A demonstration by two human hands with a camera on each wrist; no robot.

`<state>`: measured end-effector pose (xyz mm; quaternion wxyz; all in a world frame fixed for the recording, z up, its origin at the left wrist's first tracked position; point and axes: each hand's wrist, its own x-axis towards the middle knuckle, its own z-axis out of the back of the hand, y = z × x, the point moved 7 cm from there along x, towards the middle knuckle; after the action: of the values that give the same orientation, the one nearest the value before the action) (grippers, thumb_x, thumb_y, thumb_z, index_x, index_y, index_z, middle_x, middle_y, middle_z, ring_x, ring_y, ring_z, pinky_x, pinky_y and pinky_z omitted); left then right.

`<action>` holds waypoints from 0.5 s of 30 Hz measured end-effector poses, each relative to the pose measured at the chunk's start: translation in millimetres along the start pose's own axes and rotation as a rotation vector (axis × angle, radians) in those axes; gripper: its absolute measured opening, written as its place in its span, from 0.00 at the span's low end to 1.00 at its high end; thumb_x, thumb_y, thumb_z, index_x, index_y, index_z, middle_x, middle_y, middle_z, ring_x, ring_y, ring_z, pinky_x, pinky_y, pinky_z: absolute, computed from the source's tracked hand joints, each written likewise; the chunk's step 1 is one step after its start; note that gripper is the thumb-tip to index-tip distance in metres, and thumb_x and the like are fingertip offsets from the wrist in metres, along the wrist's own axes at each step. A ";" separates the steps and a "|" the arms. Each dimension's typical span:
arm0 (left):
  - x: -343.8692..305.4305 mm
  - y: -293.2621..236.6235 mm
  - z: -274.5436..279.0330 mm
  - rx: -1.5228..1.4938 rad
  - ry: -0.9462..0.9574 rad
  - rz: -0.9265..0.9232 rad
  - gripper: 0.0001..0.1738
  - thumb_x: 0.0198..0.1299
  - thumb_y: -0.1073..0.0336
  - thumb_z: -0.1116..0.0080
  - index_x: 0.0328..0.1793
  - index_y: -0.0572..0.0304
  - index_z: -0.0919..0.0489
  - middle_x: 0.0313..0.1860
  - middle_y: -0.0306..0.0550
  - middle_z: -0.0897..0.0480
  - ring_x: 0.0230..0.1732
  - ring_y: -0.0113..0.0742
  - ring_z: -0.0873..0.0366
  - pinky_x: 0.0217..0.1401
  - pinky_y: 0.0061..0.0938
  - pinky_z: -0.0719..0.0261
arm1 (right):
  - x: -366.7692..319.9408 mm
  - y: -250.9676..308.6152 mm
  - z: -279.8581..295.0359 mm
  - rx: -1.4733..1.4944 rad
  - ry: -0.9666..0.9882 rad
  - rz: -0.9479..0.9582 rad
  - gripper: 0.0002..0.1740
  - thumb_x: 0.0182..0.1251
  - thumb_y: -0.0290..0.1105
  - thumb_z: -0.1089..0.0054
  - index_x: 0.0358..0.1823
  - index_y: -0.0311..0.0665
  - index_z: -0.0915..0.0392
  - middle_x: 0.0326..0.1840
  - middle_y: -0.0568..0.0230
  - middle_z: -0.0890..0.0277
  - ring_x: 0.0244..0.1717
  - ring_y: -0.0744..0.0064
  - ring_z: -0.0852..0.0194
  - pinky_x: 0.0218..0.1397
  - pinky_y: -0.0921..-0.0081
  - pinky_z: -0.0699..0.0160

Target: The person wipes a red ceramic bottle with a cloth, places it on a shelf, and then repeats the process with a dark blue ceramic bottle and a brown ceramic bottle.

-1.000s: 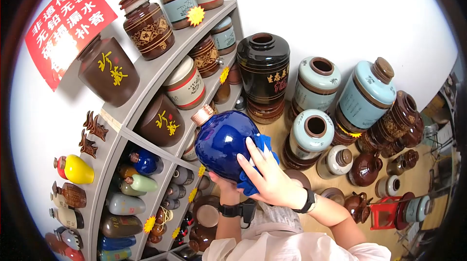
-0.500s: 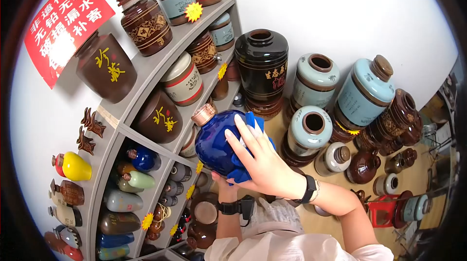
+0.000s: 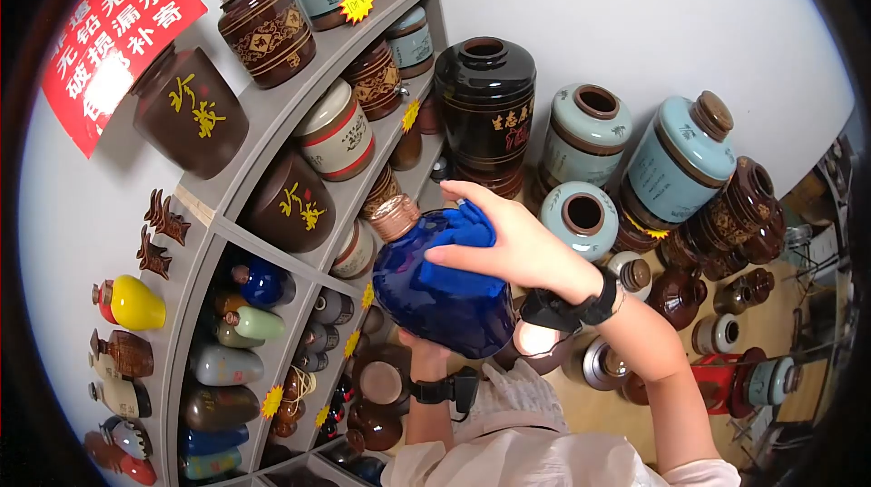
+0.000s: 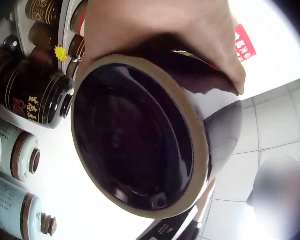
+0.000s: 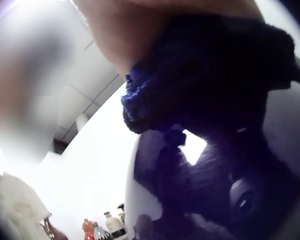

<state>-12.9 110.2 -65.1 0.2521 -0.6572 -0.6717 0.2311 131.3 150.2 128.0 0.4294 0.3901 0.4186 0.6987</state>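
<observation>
Wall (image 3: 653, 15): hung with red sign (image 3: 118, 42).
Shelf (image 3: 193, 296): bearing yellow bottle (image 3: 139, 302).
Black jar (image 3: 485, 92): standing near pale blue jars (image 3: 680, 156).

Cloth (image 3: 458, 260) on bottle (image 3: 445, 319), shelf (image 3: 269, 127) left

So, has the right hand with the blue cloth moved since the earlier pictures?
Yes: in the head view, the right hand has moved up the picture, closer to the tall, glossy black ceramic jar.
</observation>
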 end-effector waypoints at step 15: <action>-28.4 -34.7 35.9 -0.007 -0.001 -0.151 0.56 0.45 0.19 0.55 0.73 0.49 0.41 0.70 0.47 0.36 0.68 0.49 0.36 0.70 0.49 0.37 | -87.1 -98.0 -97.0 1.072 0.200 -0.286 0.47 0.50 0.21 0.30 0.71 0.36 0.48 0.65 0.64 0.38 0.67 0.74 0.42 0.70 0.71 0.40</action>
<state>-62.3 81.5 -71.4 0.2660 -0.6055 -0.7202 0.2094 98.8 72.8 -11.8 0.2198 0.4247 0.8025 0.3567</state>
